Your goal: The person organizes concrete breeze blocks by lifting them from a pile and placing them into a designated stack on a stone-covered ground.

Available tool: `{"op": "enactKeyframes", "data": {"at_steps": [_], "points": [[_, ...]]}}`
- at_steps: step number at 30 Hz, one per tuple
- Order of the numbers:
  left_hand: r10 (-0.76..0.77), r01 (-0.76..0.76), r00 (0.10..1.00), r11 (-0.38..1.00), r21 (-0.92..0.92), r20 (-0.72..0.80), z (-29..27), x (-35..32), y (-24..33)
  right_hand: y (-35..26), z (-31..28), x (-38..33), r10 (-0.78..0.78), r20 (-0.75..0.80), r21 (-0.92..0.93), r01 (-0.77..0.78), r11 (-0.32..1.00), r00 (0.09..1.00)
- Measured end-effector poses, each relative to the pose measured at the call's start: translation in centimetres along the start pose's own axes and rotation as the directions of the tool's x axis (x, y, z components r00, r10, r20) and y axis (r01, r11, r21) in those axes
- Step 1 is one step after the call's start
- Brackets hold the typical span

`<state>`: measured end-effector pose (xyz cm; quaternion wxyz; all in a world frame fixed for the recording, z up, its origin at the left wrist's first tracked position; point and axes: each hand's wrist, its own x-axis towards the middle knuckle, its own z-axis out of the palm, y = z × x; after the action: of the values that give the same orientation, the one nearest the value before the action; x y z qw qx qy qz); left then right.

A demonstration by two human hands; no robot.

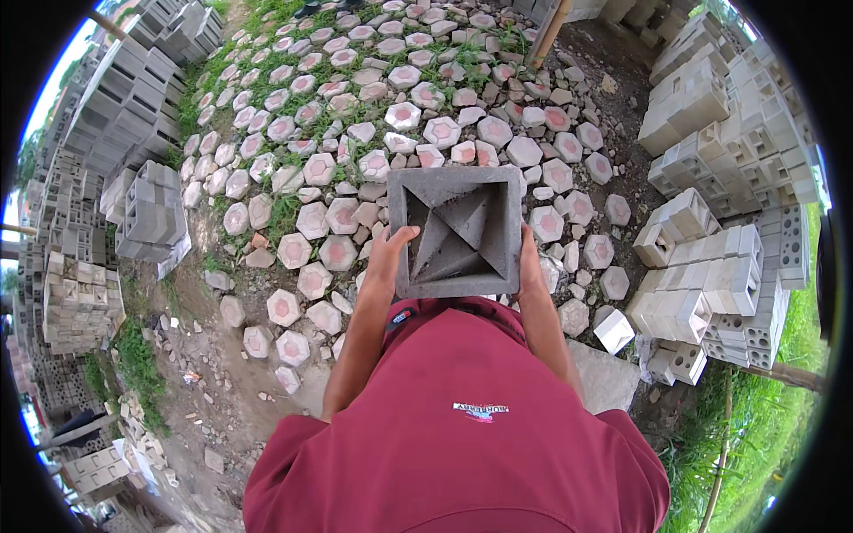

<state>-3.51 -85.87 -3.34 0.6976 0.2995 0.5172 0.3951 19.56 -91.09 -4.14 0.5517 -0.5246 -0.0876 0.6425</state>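
Both hands clamp a square grey concrete block at chest height, recessed star face up. Left hand grips the left edge, thumb hooked over the rim; right hand wraps the right edge, fingers mostly hidden under it. Below lie hexagonal pavers with grass in the gaps; block stacks stand just right. Risk: side-only grip, looks heavy, could slip and drop. Uneven pavers invite a stumble.
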Motion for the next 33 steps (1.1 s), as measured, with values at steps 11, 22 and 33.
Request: {"op": "enactKeyframes", "data": {"at_steps": [11,22,33], "points": [[-0.011,0.047,0.972,0.988,0.148,-0.235,3.4,17.7,15.0,-10.6,9.9,21.2,0.002,0.065,-0.038,0.0,0.999,0.998],[0.01,-0.014,0.998,0.997,-0.079,-0.055,4.3,36.5,25.7,-23.3,21.3,35.5,0.049,0.187,0.021,-0.054,0.998,0.981],[0.009,-0.03,0.985,0.992,-0.121,-0.17,7.0,56.3,32.5,-32.1,26.7,57.0,0.06,0.217,-0.107,-0.037,0.994,0.974]]}}
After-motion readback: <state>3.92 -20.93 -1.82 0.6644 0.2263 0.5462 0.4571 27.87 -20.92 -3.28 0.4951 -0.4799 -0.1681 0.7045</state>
